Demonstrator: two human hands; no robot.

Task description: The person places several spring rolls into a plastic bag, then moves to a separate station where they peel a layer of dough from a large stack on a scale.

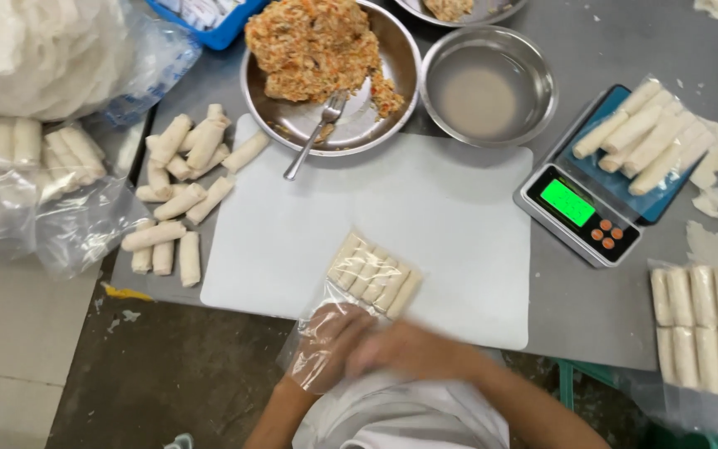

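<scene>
Closest to me, at six o'clock on the counter (592, 320), my left hand (326, 345) is tucked inside the mouth of a clear plastic bag (351, 308), and my right hand (409, 349) lies against it. Both are blurred, so I cannot tell how the fingers of either hand are set. The bag's far end rests on the white cutting mat (459, 216), holding a neat row of spring rolls (376, 274). They look light and soft, with thin skins that would dent or tear if pinched, and the film seems slippery; I judge the open rim the safest place to hold. At nine o'clock loose rolls (180, 187) lie scattered. At three o'clock a small scale (579, 212) carries more rolls (646, 133). At twelve o'clock a steel bowl of orange filling (317, 46) holds a fork (317, 133), beside an empty steel bowl (488, 83).
</scene>
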